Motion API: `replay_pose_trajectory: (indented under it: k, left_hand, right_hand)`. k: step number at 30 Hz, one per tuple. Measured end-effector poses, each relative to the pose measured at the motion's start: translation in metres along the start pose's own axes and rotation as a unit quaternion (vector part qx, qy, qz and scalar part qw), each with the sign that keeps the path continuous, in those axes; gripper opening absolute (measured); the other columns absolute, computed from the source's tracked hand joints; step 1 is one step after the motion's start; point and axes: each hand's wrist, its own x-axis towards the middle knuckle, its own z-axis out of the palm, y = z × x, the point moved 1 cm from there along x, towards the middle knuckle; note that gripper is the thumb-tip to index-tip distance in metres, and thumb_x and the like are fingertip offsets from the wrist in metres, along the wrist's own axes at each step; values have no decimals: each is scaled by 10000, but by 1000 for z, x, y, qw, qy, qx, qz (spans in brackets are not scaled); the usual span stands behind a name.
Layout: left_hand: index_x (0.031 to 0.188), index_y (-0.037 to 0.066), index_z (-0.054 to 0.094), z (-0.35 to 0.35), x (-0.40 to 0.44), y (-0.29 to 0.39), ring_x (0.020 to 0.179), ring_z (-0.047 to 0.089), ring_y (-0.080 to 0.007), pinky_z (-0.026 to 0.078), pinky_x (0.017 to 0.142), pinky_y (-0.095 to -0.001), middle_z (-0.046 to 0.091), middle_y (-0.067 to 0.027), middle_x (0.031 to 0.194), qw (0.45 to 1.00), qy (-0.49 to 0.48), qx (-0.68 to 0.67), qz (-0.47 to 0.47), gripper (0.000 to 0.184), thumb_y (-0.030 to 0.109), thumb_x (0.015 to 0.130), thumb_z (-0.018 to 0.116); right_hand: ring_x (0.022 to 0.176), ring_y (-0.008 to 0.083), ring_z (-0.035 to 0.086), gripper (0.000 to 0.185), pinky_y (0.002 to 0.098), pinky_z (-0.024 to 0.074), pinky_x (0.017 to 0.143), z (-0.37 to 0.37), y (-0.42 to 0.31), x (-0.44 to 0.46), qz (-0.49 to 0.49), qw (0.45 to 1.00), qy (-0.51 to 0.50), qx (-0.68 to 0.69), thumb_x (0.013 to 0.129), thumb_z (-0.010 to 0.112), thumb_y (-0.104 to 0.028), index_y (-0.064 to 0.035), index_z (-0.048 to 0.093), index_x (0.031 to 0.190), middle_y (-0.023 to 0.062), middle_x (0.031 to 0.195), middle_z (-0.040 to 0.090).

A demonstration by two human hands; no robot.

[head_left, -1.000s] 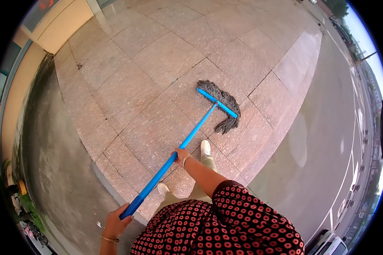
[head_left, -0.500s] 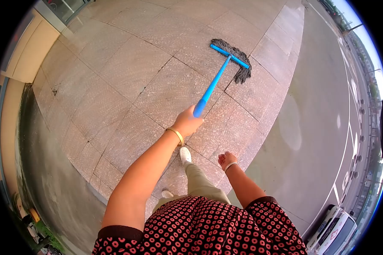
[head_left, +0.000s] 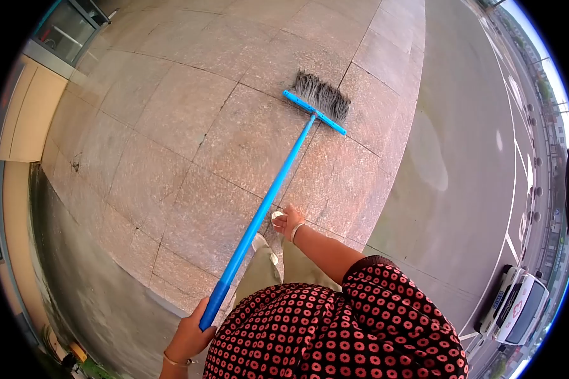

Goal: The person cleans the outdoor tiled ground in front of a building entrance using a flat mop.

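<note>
A mop with a blue handle (head_left: 256,221) stretches from my left side out over the stone paving (head_left: 215,139). Its grey string head (head_left: 322,96) lies spread on the slabs beyond the blue crossbar (head_left: 315,113). My left hand (head_left: 193,331), with a bracelet at the wrist, is wrapped round the darker blue grip end near my hip. In front of my body, my right hand (head_left: 288,221) hangs beside the handle, apart from it, with fingers loosely spread and nothing in them. My white shoes show below it.
Along the right, the paving ends at grey asphalt (head_left: 436,221) with white lines. A white vehicle (head_left: 515,306) stands at lower right. On the left are a beige wall (head_left: 35,114), a glass door (head_left: 63,31) and a darker concrete strip (head_left: 82,252).
My left hand has drawn back toward my hip, pulling the mop nearer and leftward. The strings now trail beyond the crossbar. My right hand has moved left and forward, its fingers opening.
</note>
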Motion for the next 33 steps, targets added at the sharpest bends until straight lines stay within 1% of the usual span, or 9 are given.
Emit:
replay_pose_trajectory:
  k: [2,4,6,9,12,15,25,27,33]
  left_hand:
    - [1132,18,355,-10,-50,-32,530,478,-135,389,493,-249,504,-120,689,998,44,24,40,541,28,621,533]
    - [1081,-17,401,-32,-98,-25,545,464,-114,381,488,-238,494,-94,674,990,40,-39,-127,550,11,555,560]
    - [1074,14,460,-68,-138,-17,518,389,-116,357,469,-264,502,-40,640,987,27,23,-155,364,67,716,498]
    - [1035,-5,465,-128,-177,-47,511,423,-126,370,477,-255,493,-69,650,968,116,118,-187,448,17,592,527]
    - [871,-63,521,-161,-177,-51,457,387,-100,347,445,-221,458,-29,620,929,344,108,-76,470,-7,406,567]
    - [765,-63,533,-174,-132,2,428,390,-112,348,435,-222,461,-53,561,915,284,284,-40,367,9,407,570]
    - [791,-5,538,-3,48,106,463,482,-132,386,462,-223,502,-118,557,979,155,128,40,267,28,541,627]
    - [908,19,512,26,102,135,526,510,-147,402,509,-234,524,-120,617,989,117,82,40,328,63,597,604]
    - [949,-20,505,95,282,333,558,457,-87,390,523,-221,515,-49,634,997,27,9,77,341,150,666,589]
  right_hand:
    - [663,243,529,417,377,460,511,27,29,1,30,999,-35,23,774,421,-344,-19,393,1033,155,828,496]
    - [626,239,530,358,369,465,493,53,62,-8,50,996,-55,-58,765,457,-292,-5,406,974,138,787,500]
    - [580,232,528,280,349,468,461,73,104,-23,92,984,-55,-141,744,501,-222,1,418,891,121,732,501]
    - [545,220,515,181,326,454,441,102,154,-59,138,976,-101,-132,739,493,-175,-12,426,780,105,668,493]
    - [550,210,504,164,323,441,451,113,157,-68,169,974,-117,-93,749,473,-180,-21,433,741,97,646,489]
    - [546,205,498,155,317,430,441,101,136,-55,171,978,-110,-56,749,469,-175,-25,431,739,95,644,489]
    - [467,189,458,106,340,422,412,-54,-96,69,22,988,154,16,674,506,-77,-36,422,723,86,589,443]
    - [377,121,371,106,253,317,341,-83,-170,110,-45,989,136,35,640,508,-9,-46,410,644,74,521,412]
    - [668,208,468,218,334,407,569,-117,-406,113,-181,974,40,132,690,496,-94,-29,395,873,94,735,453]
